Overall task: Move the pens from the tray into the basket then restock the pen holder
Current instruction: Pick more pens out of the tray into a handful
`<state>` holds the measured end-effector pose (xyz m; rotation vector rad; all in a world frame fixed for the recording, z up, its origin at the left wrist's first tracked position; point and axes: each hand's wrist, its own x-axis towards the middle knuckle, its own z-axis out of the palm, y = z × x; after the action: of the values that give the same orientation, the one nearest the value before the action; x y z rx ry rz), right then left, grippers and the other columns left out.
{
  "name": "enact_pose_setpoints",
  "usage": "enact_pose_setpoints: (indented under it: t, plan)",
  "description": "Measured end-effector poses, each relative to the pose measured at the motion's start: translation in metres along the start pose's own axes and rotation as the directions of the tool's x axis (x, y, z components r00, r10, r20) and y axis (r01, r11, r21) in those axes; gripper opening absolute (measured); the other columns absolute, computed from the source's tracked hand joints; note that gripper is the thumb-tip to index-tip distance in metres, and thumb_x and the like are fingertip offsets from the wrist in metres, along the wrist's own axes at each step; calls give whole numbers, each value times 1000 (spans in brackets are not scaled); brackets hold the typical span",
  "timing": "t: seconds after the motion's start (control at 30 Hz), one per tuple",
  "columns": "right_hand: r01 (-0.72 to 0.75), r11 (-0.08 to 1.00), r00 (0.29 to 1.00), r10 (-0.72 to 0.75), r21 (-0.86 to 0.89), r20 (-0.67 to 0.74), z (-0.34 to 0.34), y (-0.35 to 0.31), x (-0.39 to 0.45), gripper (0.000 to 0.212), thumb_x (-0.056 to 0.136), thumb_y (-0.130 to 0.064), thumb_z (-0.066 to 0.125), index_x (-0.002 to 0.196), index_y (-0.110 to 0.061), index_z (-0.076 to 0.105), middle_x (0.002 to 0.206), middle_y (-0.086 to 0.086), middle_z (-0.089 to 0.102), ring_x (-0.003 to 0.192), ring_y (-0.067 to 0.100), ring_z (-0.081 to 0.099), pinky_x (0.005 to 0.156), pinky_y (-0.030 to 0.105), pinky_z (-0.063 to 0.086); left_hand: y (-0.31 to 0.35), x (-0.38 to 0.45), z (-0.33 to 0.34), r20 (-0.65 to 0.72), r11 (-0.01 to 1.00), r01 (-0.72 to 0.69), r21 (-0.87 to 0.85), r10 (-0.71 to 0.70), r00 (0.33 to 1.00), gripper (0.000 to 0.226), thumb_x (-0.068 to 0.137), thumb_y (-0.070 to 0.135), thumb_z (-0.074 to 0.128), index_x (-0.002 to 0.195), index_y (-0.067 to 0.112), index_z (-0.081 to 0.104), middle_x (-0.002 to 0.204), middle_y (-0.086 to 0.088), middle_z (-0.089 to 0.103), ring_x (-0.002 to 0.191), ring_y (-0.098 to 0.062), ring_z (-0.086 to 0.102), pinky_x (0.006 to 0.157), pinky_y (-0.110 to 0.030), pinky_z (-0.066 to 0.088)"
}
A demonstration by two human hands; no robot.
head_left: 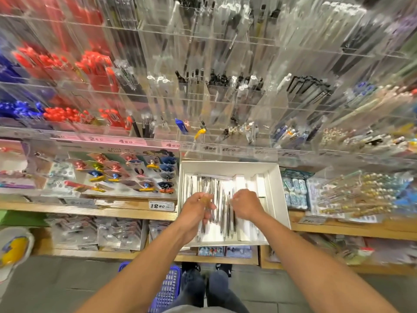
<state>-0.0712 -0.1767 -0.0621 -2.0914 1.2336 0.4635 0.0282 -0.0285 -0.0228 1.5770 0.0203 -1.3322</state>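
L grip (198, 207) curled round pens (222, 206) in white tray (278, 195), R grip (247, 204) curled among them, hold unclear, basket (168, 288) below

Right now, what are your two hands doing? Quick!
Left hand: curled around pens in the tray.
Right hand: curled over the pens; grip cannot be told.

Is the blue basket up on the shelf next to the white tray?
No, the blue basket sits on the floor by the person's feet, below the white tray on the shelf.
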Motion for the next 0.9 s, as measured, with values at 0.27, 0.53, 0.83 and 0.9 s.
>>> enact_pose_setpoints:
  t: [0.27,0.53,0.83,0.9]
  plan:
    - [-38,923,998,51,-382,24,46,1,-2,32,78,9,55,58,-16,47,57,-2,51,48,11,48,39,23,33,-6,0,-7,-110,998,8,-69,-15,994,22,105,15,41,111,12,63,73,2,65,48,-6,45,46,-20,37]
    - [-102,937,988,135,-333,77,49,-6,-9,16,82,4,59,79,-11,59,71,0,58,60,15,57,52,25,47,-10,1,-5,-148,996,15,-90,-28,989,22,104,15,42,109,14,64,75,1,66,48,-5,47,46,-20,38]
    - [64,966,997,-72,250,25,20,-16,-26,29,98,-20,47,71,-12,48,58,2,50,55,21,61,54,22,41,-10,4,-2,-158,994,-8,-105,-9,987,17,103,23,49,110,13,61,82,0,67,58,-7,50,51,-21,40]
    - [127,887,983,-173,444,65,12,-21,-40,24,96,-30,55,78,-13,55,57,0,60,52,13,62,54,20,44,-10,5,0,-147,993,-1,-115,-16,989,16,102,26,52,107,13,60,85,0,67,66,-11,53,59,-25,43]
